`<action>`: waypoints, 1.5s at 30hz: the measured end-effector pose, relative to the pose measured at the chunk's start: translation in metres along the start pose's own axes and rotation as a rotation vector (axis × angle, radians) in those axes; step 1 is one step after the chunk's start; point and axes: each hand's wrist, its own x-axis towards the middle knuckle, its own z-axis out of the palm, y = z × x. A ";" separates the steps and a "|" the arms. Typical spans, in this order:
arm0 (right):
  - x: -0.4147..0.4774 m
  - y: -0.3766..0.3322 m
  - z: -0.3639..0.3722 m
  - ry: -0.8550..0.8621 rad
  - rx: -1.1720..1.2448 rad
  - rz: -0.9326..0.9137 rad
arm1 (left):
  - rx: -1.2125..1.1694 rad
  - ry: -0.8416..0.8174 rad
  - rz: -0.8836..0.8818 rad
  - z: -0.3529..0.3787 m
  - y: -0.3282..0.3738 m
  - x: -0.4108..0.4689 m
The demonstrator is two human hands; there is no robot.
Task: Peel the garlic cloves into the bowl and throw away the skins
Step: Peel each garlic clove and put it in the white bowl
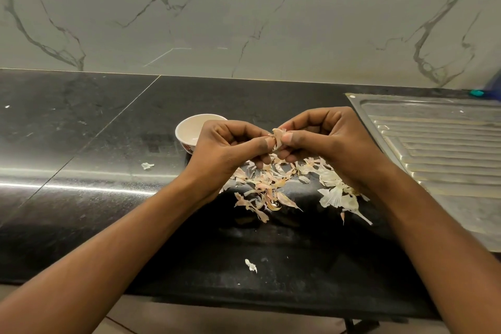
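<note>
- Forearms, two, bare: enter from the bottom corners and converge over the counter (95, 144), a dark polished stone slab
- Loose scrap (250, 265), one, pale: lies alone near the counter's front edge, well apart from the main heap
- Skins (273, 187), many, papery, cream to pinkish: strewn in a heap on the counter directly beneath both hands; the heap's size suggests peeling is well advanced; none cleared, so the throwing-away step appears wholly left, and no bin is in view
- Second scrap (147, 165), one: on the counter left of the hands, apart from the heap
- Left hand (227, 149): fingers (260, 141) curled, thumb and forefinger pinching the left side of the clove
- Right hand (325, 141): fingers curled likewise, thumb tip pressed to the right side of the same clove
- Garlic clove (278, 135), one: held between the two hands above the heap, just right of the bowl; a flap of skin stands up at its top, so it reads as part-peeled and not yet ready to drop
- Bowl (187, 127), small, white inside, patterned outside: stands on the counter just behind the left hand, which hides its right part; the visible interior shows no cloves, the remainder cannot be told
- Drainboard (433, 144), ribbed steel: set into the counter at right
- Wall (244, 8), pale marble, grey-veined: rises behind the counter
</note>
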 end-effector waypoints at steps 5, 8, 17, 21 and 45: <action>-0.001 0.002 0.000 0.002 -0.155 -0.048 | 0.071 0.000 -0.005 0.000 0.000 -0.001; -0.001 0.003 -0.002 -0.028 -0.152 -0.035 | 0.095 -0.002 -0.016 -0.001 -0.001 -0.002; 0.001 0.007 0.000 -0.059 -0.149 -0.092 | 0.079 0.043 -0.026 -0.001 -0.005 -0.002; 0.000 0.005 -0.002 -0.047 -0.142 -0.103 | 0.047 0.021 -0.019 -0.002 -0.006 -0.001; 0.001 0.008 -0.004 -0.068 -0.118 -0.076 | 0.048 0.035 -0.039 0.001 -0.001 -0.002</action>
